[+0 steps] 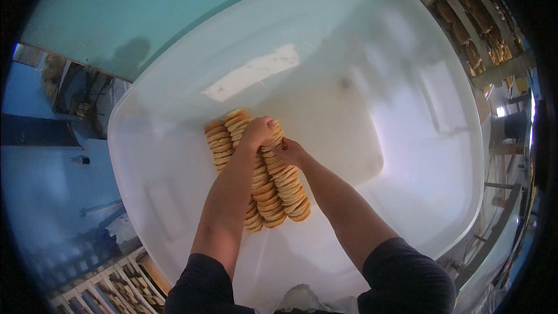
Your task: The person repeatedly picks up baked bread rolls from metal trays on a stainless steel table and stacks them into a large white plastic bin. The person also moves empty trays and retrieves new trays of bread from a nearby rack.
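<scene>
Three long rows of round, flat baked goods [287,183], perhaps biscuits or small flatbreads, stand on edge at the bottom of a large white plastic tub [340,139]. My left hand [260,131] is at the far end of the right row, its fingers curled down around the end pieces. Close beside it, my right hand [291,151] touches the right side of the same row with thumb and fingers. Both hands seem to hold part of this row between them. My left forearm hides part of the left and middle rows.
A teal wall [152,13] rises behind the tub. Slatted racks with baked goods stand at the upper right [475,22] and lower left [117,288]. A label-like white patch [257,72] is on the tub's far wall. Blue floor lies at the left.
</scene>
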{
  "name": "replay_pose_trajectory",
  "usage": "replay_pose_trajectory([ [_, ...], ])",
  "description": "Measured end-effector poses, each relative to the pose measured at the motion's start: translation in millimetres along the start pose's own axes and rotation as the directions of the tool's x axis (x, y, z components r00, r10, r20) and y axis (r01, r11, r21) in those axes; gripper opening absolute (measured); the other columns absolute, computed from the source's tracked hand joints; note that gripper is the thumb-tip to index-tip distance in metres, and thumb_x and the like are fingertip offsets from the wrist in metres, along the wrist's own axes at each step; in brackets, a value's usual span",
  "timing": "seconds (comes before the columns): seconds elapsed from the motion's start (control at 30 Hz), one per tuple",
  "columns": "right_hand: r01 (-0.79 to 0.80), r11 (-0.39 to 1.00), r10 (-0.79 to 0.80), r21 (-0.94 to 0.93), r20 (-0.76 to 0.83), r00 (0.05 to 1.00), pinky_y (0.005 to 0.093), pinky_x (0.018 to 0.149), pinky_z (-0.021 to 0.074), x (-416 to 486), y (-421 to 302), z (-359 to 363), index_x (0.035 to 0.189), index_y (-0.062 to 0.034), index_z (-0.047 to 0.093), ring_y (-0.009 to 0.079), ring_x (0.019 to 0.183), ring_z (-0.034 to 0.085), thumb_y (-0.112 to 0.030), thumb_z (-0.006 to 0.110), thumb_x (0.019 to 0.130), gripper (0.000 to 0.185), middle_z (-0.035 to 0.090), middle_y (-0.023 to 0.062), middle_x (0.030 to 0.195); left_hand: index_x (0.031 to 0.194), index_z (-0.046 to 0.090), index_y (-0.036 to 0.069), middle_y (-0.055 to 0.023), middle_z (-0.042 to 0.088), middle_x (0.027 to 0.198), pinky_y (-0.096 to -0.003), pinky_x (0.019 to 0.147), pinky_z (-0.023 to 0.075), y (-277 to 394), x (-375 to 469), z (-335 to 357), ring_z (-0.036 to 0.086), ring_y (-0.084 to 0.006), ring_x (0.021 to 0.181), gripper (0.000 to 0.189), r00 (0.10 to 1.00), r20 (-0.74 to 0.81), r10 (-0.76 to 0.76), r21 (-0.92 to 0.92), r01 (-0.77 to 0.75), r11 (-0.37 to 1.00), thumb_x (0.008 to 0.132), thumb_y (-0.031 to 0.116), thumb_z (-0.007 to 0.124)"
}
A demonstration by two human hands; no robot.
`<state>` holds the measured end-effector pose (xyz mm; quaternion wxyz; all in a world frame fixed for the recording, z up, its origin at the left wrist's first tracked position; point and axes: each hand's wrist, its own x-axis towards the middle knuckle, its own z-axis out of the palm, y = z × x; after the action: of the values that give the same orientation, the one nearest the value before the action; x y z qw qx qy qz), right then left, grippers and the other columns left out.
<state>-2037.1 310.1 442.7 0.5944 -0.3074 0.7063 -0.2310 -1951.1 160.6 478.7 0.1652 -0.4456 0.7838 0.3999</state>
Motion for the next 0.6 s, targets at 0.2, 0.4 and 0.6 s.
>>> replay_pose_trajectory([
  [0.2, 0.033, 0.701, -0.072, -0.712, -0.024, 0.997, 0.0440, 0.112, 0.0377, -74.9, -87.7, -90.5, 0.148, -0.0085, 0.041, 0.0331, 0.137, 0.043, -0.058, 0.066, 0.086, 0.084, 0.048, 0.0217, 0.145, 0.138, 0.051, 0.007, -0.0184, 0.052, 0.139, -0.0494, 0.101, 0.0463, -9.0, 2.4, 3.5, 0.054, -0.0353, 0.123, 0.044, 0.983, -0.093, 0.155, 0.410, -0.105, 0.906, 0.105, 0.033, 0.041],
  [0.4, 0.130, 0.689, -0.636, -0.713, -0.509, 0.580, 0.0451, 0.098, 0.0481, -336.6, -133.6, -190.7, 0.130, 0.0004, 0.056, 0.0394, 0.113, 0.060, -0.041, 0.069, 0.087, 0.061, 0.066, 0.0229, 0.117, 0.135, 0.053, 0.002, -0.0189, 0.052, 0.139, -0.0456, 0.107, 0.0414, 4.1, -52.4, -21.5, 0.049, -0.0344, 0.129, 0.041, 0.920, -0.277, 0.277, 0.177, -0.235, 0.956, 0.103, 0.028, 0.044],
  [0.6, 0.831, 0.540, -0.135, 0.130, -0.962, 0.238, 0.0227, 0.057, 0.0437, -588.3, 73.9, -9.4, 0.107, -0.0057, 0.069, 0.0068, 0.065, 0.052, -0.030, 0.063, 0.099, 0.026, 0.065, 0.0019, 0.085, 0.135, 0.055, 0.002, -0.0156, 0.055, 0.138, -0.0411, 0.109, 0.0377, 72.1, -161.5, -71.3, 0.051, -0.0304, 0.129, 0.040, 0.755, -0.111, 0.646, 0.248, -0.609, 0.754, 0.100, 0.019, 0.054],
])
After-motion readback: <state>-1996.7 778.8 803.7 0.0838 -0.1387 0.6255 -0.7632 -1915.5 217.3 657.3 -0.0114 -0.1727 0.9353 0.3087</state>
